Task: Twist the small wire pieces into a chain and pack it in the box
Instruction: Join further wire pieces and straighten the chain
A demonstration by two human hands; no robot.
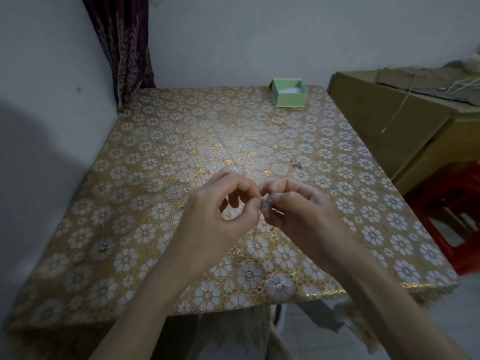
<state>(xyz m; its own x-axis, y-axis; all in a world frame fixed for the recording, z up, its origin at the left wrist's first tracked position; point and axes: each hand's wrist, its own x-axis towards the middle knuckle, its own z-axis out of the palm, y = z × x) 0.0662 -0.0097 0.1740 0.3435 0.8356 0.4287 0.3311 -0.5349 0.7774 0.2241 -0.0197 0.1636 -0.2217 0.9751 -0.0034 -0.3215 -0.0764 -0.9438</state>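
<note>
Head view. The left hand (220, 203) and the right hand (298, 206) meet above the middle of the near half of the surface (130, 178), which is covered with a gold cloth patterned in white flowers. Each grip is closed in a pinch, thumb against forefinger, on the same small wire piece (265, 203), held between the two hands; its form is blurred and cannot be resolved. A thin strand, probably the chain (255, 233), hangs from the pinch toward the cloth.

A further length of fine wire (275, 149) lies on the cloth beyond the hands, toward the right, ending near a small dark bit (298, 165). It is well apart from both hands.

The box (289, 93), pale green and square, stands open at the far right corner of the surface. Its interior shows a white lining; whether anything lies inside cannot be told.

Right of the surface stands a cardboard carton (389, 120), with a red stool (452, 216) beside it. A dark patterned curtain (124, 48) hangs at the far left corner.
</note>
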